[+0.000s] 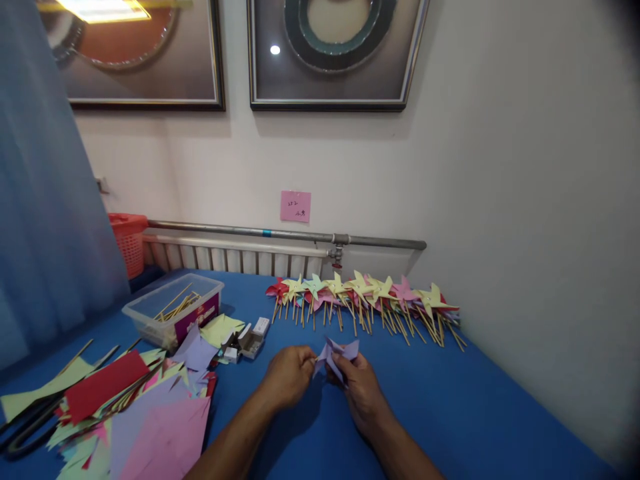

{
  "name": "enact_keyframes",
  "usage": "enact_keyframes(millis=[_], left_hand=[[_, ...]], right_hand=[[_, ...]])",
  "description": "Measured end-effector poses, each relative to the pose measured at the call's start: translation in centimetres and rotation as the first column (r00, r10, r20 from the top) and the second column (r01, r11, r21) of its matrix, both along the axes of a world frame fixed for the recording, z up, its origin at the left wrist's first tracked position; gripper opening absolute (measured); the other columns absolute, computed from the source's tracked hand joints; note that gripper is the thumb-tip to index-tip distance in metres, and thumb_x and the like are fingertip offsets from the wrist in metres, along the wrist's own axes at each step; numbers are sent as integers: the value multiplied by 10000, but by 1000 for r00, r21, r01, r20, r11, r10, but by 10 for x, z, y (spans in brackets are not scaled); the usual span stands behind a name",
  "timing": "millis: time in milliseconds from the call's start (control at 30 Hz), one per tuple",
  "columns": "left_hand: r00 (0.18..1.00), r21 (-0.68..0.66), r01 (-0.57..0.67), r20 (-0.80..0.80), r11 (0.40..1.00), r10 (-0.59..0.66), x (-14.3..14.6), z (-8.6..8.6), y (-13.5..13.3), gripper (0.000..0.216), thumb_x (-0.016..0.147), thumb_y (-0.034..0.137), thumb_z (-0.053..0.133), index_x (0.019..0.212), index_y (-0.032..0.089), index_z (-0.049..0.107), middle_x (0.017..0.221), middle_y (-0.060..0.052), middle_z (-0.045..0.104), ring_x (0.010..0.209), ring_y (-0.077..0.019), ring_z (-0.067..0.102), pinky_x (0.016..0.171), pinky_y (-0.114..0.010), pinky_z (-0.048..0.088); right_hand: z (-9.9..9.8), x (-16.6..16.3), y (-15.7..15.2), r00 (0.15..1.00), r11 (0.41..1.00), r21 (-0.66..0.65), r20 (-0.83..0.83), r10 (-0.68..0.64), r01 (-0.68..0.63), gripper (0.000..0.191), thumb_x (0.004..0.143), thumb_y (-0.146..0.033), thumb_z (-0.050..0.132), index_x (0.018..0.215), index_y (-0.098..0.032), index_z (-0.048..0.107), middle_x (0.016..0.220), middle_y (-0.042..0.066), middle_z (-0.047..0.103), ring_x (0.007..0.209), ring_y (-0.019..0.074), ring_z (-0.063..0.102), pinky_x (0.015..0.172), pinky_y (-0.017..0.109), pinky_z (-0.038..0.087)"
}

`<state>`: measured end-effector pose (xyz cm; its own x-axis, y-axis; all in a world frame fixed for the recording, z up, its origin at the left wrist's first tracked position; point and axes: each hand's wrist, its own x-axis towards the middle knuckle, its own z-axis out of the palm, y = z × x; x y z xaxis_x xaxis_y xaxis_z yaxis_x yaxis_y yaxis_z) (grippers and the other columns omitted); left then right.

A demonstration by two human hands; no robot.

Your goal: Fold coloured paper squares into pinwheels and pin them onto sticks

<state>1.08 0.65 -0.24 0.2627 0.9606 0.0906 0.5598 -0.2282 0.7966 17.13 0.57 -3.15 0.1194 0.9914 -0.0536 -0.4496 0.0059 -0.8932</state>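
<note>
A purple paper pinwheel (336, 355) with folded blades is held above the blue table, in front of me. My right hand (359, 390) grips it from the right, thumb pressed on its middle. My left hand (290, 375) is closed, with thumb and forefinger pinched at the pinwheel's left tip; whether something small is also between them I cannot make out. No stick shows on this pinwheel. Left of my hands stand small open boxes (250, 341) with small dark and grey contents. Beside them lies cut purple paper (196, 349).
Finished pinwheels (360, 288) on sticks lie in a row at the back. A clear plastic box (173, 312) holds sticks. Stacked coloured paper (165, 427) and black-handled scissors (35, 417) lie at the left. A red basket (130, 247) stands behind, near a blue curtain (50, 200).
</note>
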Motion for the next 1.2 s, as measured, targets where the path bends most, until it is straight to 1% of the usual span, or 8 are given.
enact_keyframes(millis=[200, 333, 533, 733, 833, 933, 1100, 1200], left_hand=[[1000, -3, -3, -8, 1000, 3, 2, -3, -1, 232, 850, 206, 473, 776, 184, 692, 672, -2, 612, 651, -145, 517, 591, -234, 311], [1000, 12, 4, -24, 1000, -4, 3, 0, -4, 245, 856, 196, 466, 781, 183, 699, 659, -3, 607, 637, -144, 514, 581, -238, 302], [999, 7, -23, -36, 1000, 24, 3, 2, -5, 238, 866, 217, 477, 785, 186, 699, 658, -6, 608, 631, -141, 507, 581, -239, 290], [999, 10, -30, -45, 999, 30, 4, -1, -3, 263, 869, 224, 466, 788, 187, 713, 638, -9, 614, 615, -149, 508, 582, -250, 295], [998, 19, -27, -49, 999, 28, 4, 0, -4, 264, 874, 219, 468, 780, 182, 712, 647, -12, 624, 621, -147, 511, 584, -246, 294], [998, 24, -27, -55, 999, 29, 4, 1, -5, 262, 881, 220, 469, 786, 184, 711, 653, -10, 626, 622, -145, 509, 585, -246, 288], [997, 11, -39, -70, 999, 40, 4, 2, -6, 264, 886, 237, 467, 791, 190, 709, 660, -8, 624, 622, -146, 506, 583, -252, 278], [997, 7, -42, -70, 999, 43, 4, 1, -5, 252, 881, 249, 474, 790, 195, 703, 674, -9, 632, 628, -147, 509, 587, -249, 281]], right_hand=[[1, 0, 1, 1000, 1000, 2, -4, 11, -11, 355, 578, -339, 898, 823, -174, 701, 608, -22, 661, 561, 137, 555, 571, 262, 431], [1, 1, 1, 1000, 1000, 12, -12, 20, -20, 337, 576, -334, 900, 801, -174, 706, 601, -29, 640, 564, 133, 542, 577, 265, 416], [4, 0, -2, 1000, 1000, 15, -5, 20, -20, 280, 603, -319, 883, 766, -181, 702, 612, -30, 639, 565, 133, 534, 581, 270, 415], [1, 2, -1, 1000, 1000, -14, 1, 7, -7, 293, 584, -314, 894, 766, -185, 704, 624, -27, 656, 571, 145, 560, 602, 282, 443], [-1, 2, 0, 1000, 1000, -7, 9, 4, -4, 311, 572, -314, 900, 777, -177, 710, 650, -16, 680, 581, 148, 572, 609, 285, 452], [-1, 2, 0, 1000, 1000, 1, 6, 3, -3, 307, 585, -322, 893, 788, -174, 716, 676, -5, 700, 595, 154, 589, 612, 285, 455], [1, 1, -1, 1000, 1000, -8, -14, 7, -7, 323, 569, -317, 905, 792, -164, 727, 670, 0, 708, 610, 155, 599, 641, 284, 467], [0, 2, 0, 1000, 1000, -6, -11, 10, -10, 327, 559, -316, 910, 786, -163, 730, 664, 1, 704, 608, 158, 597, 627, 282, 459]])
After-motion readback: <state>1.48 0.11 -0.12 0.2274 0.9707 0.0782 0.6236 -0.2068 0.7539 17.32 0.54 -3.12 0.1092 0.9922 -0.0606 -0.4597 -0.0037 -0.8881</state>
